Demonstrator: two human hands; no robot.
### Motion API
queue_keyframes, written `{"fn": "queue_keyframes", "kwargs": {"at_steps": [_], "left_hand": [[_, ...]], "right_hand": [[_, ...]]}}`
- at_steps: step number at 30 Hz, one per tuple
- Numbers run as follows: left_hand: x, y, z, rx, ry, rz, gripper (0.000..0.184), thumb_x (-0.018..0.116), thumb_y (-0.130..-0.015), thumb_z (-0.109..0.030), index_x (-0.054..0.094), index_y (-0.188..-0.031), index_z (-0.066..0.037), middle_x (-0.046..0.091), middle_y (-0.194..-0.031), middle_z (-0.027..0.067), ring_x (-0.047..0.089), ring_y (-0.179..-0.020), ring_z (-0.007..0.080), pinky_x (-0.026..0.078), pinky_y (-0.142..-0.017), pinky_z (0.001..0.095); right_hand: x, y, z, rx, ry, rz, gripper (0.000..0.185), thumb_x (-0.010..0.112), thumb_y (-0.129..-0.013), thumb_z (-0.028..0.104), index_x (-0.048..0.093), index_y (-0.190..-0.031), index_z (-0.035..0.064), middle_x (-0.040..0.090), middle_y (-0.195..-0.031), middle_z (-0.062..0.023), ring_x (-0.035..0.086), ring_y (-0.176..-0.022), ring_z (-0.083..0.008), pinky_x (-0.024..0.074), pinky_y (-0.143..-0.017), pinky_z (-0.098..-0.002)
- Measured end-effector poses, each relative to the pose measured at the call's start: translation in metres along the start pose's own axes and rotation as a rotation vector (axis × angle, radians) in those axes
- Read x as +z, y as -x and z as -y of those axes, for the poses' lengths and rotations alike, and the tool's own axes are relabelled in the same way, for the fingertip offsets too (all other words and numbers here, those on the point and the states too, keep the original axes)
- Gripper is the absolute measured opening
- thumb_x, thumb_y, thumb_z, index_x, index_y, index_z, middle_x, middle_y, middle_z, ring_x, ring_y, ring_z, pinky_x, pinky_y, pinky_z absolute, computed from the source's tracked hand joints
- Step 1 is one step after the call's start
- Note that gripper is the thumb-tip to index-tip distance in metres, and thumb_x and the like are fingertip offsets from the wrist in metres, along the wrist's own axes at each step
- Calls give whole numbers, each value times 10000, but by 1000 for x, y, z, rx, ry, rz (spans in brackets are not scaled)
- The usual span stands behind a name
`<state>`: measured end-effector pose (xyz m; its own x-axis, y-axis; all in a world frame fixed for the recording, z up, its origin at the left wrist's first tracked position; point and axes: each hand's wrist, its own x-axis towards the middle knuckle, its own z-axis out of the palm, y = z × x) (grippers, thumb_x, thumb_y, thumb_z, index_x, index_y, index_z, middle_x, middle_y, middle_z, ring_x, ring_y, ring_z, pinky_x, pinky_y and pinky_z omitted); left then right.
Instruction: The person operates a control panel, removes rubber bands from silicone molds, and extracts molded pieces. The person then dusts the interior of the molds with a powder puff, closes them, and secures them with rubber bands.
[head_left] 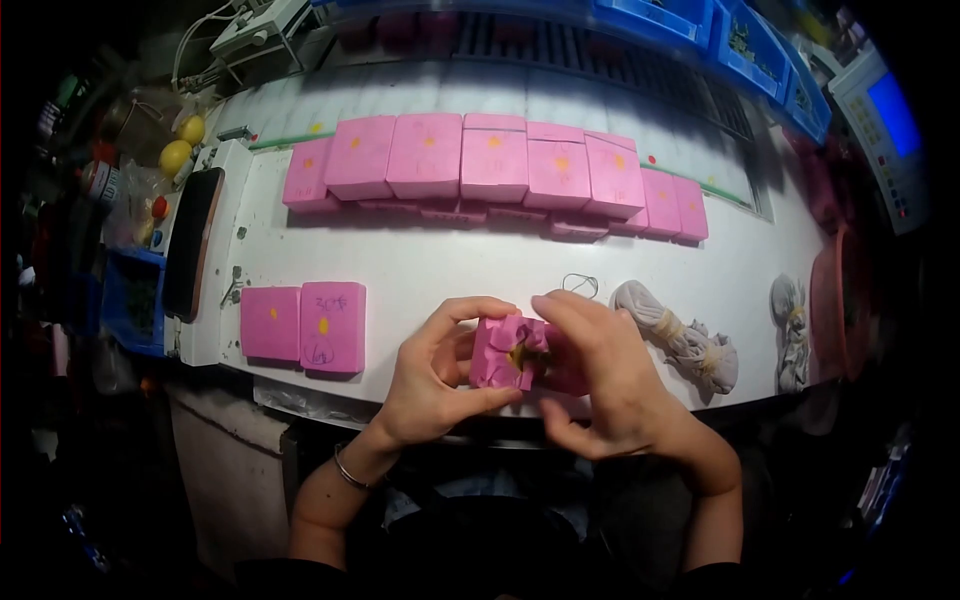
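Near the front edge of the table, my left hand (pixel 425 375) grips a pink rubber mold (pixel 497 352) between thumb and fingers. The mold is parted, showing a jagged, lumpy inner face with a dark and yellowish spot in the middle. My right hand (pixel 610 370) curls over the mold's right part, its fingers at the top edge and the thumb standing lower, apart from the rest. That hand hides much of the right part. Just beyond my right fingers lies a thin loop of wire or band (pixel 580 284).
Several pink blocks (pixel 430 155) stand in a long row across the table (pixel 400 255). Two more blocks (pixel 333 328) sit at left, beside a dark flat pad (pixel 193 243). Tied grey cloth bundles (pixel 680 340) lie at right, near a reddish tub (pixel 840 300). Blue bins (pixel 750 45) line the back.
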<state>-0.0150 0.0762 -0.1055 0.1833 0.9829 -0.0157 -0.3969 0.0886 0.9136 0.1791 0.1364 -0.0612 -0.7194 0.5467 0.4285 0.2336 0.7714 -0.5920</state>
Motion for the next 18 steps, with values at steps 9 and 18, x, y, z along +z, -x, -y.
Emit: {"fn": "queue_keyframes", "kwargs": {"at_steps": [9,18], "left_hand": [[0,1,0,8,38,-3,619,674,-736,118,381,-1272,14,525,-1155,156,555,-1068,202,522,-846,272],[1,1,0,6,-23,2,608,666,-739,115,385,-1267,6,516,-1164,146,553,-1067,193,528,-848,278]], "right_hand": [[5,5,0,108,223,113,721,769,-600,177,512,-1261,45,559,-1094,-46,462,-777,-209,355,-695,-338],[-2,15,-6,175,-175,9,683,796,-625,119,540,-1252,31,576,-1171,-85,497,-821,-221,396,-764,-320]]}}
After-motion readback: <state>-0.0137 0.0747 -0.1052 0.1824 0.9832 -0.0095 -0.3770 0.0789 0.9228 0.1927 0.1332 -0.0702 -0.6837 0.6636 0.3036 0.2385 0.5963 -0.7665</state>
